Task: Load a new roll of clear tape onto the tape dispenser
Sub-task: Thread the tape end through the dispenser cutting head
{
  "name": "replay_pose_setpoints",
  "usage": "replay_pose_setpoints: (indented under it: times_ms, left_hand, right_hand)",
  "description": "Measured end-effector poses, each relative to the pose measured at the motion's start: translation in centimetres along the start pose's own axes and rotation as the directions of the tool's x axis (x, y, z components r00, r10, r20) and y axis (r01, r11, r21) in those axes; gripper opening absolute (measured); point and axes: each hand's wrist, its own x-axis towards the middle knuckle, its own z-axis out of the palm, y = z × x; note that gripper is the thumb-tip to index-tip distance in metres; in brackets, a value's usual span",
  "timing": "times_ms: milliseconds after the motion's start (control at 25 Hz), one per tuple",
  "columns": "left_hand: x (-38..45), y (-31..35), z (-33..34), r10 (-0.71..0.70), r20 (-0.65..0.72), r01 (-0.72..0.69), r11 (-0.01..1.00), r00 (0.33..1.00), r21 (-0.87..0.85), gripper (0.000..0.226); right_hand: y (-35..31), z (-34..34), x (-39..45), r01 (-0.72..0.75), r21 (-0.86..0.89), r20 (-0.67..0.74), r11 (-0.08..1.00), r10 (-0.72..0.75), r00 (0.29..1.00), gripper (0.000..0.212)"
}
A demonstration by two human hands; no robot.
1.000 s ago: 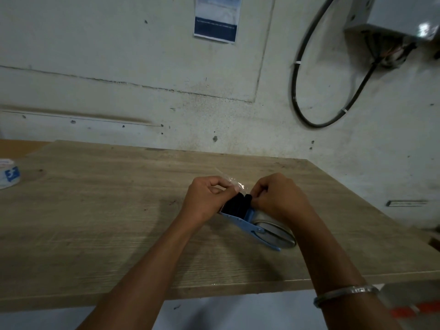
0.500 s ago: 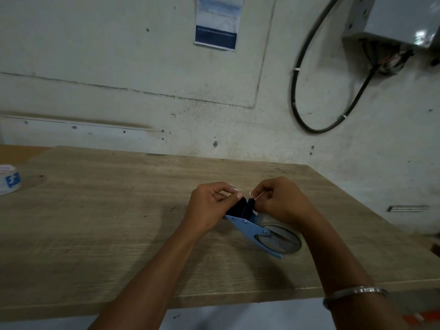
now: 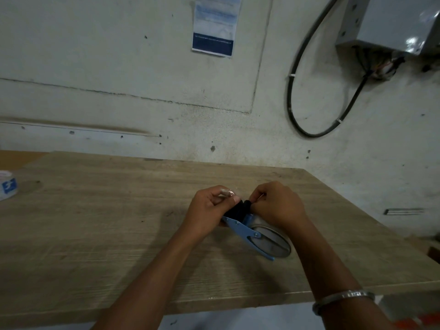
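A blue tape dispenser (image 3: 245, 231) with a black front part lies tilted on the wooden table (image 3: 100, 234), in front of me. A clear tape roll (image 3: 273, 244) sits in its frame, near the table surface. My left hand (image 3: 209, 208) grips the dispenser's black front end, and a bit of clear tape glints at its fingertips. My right hand (image 3: 276, 203) is closed on the same front end from the right, pinching something thin I cannot make out. Both hands hide most of the black part.
A white roll with blue print (image 3: 8, 186) stands at the table's far left edge. The wall behind carries a paper notice (image 3: 215, 27), a looping black cable (image 3: 309, 110) and a grey metal box (image 3: 395, 22). A metal bracelet (image 3: 342, 298) circles my right wrist.
Both hands have stayed together on the dispenser's front end, with small finger shifts. The dispenser has turned a little, so its blue frame and the roll point more to the right.
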Motion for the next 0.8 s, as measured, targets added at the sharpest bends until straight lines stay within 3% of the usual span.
replay_pose_setpoints:
  times_ms: [200,280,520,680,800]
  left_hand:
    - [0.2,0.4,-0.4,-0.134,-0.046,0.135,0.991,0.99,0.014,0.011]
    - [0.3,0.1,-0.5,-0.137,-0.066,0.142,0.986,0.988,0.086,0.003]
    - [0.6,-0.2,0.5,-0.165,-0.084,0.177,0.968,0.983,0.177,0.009]
    - [-0.2,-0.5,2.1,-0.234,-0.263,0.245,0.97,0.936,0.007,0.012]
    - [-0.3,-0.9,2.9,-0.295,-0.297,0.284,0.955,0.908,-0.08,0.021]
  right_hand:
    - [-0.3,0.1,0.4,-0.033,0.041,0.064,0.999,0.03,0.997,0.014]
    - [-0.7,0.2,0.6,-0.044,0.012,0.11,0.999,0.043,0.993,0.013]
    - [-1.0,0.0,0.9,-0.023,-0.086,0.171,0.996,0.037,0.984,0.012]
    - [0.1,-0.3,0.2,0.003,0.11,0.193,0.994,-0.024,0.981,0.021]
    - [0.6,-0.9,-0.2,0.017,0.25,0.231,0.968,-0.077,0.97,0.026]
